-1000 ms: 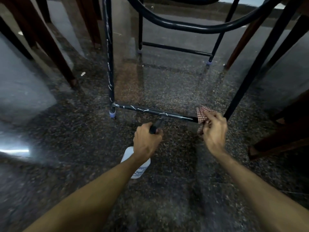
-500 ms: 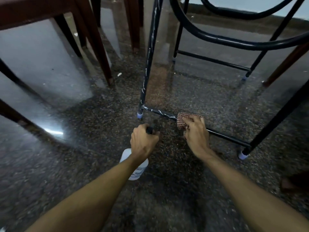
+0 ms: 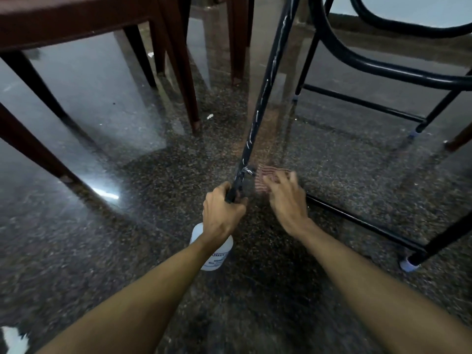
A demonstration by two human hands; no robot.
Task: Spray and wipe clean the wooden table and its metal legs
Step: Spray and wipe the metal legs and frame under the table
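Dark speckled stone floor (image 3: 127, 251) everywhere. The black metal table leg (image 3: 263, 98) slants down to its low crossbar (image 3: 357, 221). My left hand (image 3: 222, 218) is wrapped round the white plastic spray bottle (image 3: 217, 254) beside that corner. My right hand (image 3: 286, 200), blurry, holds the red checked cloth (image 3: 265, 175) against the crossbar.

Illegible print on spray bottle (image 3: 217, 256)

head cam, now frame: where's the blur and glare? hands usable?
Head view: right hand and cloth are smeared by motion blur, so the grip is unreadable. Head view: left hand round the bottle is sharper. Head view: bright glare streak on the floor at left; scene dim overall.
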